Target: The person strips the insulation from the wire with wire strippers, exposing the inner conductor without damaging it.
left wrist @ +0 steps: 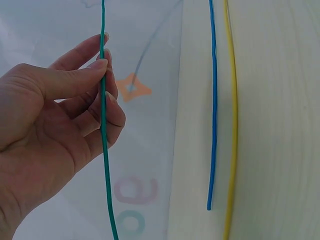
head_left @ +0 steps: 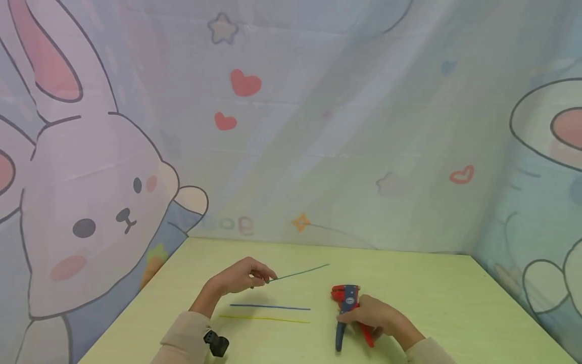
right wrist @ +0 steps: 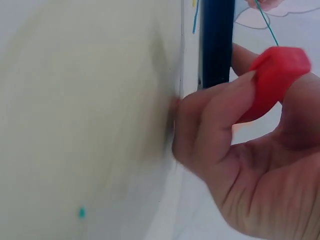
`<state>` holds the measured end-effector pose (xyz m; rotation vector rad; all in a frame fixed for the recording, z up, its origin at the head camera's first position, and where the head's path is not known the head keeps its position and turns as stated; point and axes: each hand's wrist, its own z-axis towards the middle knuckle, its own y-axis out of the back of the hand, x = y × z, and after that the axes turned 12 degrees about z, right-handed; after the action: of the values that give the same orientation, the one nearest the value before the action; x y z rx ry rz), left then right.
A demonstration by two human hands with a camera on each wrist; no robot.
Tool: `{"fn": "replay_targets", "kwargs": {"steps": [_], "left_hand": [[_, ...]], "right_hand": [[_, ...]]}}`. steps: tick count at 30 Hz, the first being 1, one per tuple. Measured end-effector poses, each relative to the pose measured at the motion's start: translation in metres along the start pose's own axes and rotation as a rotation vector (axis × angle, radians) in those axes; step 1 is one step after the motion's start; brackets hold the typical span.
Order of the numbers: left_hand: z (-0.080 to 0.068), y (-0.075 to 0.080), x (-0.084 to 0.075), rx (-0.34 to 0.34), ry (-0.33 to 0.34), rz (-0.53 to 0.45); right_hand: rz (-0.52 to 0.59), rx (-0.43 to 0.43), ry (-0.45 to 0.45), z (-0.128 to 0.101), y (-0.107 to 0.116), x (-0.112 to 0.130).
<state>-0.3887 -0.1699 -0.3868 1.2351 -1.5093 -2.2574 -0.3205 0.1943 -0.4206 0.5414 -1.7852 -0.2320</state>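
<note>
Thumb and fingertips [left wrist: 100, 64] of the left hand [head_left: 239, 277] pinched together on the green wire [head_left: 300, 273], near one end; remainder of the wire projecting free above the table toward the back wall. Fingers of the right hand [head_left: 375, 316] curled around the red and dark blue handles of the wire stripper [head_left: 347, 313], red jaw head pointing away from the body, tool low over or resting on the surface — contact not confirmable.

For a clean strip, in judgement: keep the pinch close to the working end so the wire does not whip; present the free end square to the stripper head; seat the wire fully before squeezing the handles; squeeze steadily, not abruptly, to avoid nicking the conductor.

Blue wire [head_left: 270, 307] and yellow wire [head_left: 263, 319] lying flat and roughly parallel on the table, just apart from each other, between the two hands and clear of both.

Pale yellow-green tabletop [head_left: 432, 283] with faint wood grain. Cloth backdrop [head_left: 291, 126] enclosing back and sides, printed with a cartoon rabbit [head_left: 91, 202], red hearts, stars.
</note>
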Motion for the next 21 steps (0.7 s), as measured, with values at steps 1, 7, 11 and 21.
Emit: {"fn": "replay_targets", "kwargs": {"steps": [1,7,11,21], "left_hand": [[0.0,0.0,0.0,0.002,-0.002,0.002],[-0.001,-0.001,-0.001,0.008,-0.012,0.008],[-0.001,-0.001,-0.002,0.015,-0.012,0.01],[0.0,0.0,-0.006,0.012,-0.006,0.009]], "right_hand": [[0.043,0.02,0.016,0.002,0.001,-0.001],[0.384,0.175,0.054,0.01,0.013,-0.008],[0.595,0.194,0.001,0.014,0.015,-0.01],[0.941,0.309,0.078,0.017,0.012,-0.006]]}}
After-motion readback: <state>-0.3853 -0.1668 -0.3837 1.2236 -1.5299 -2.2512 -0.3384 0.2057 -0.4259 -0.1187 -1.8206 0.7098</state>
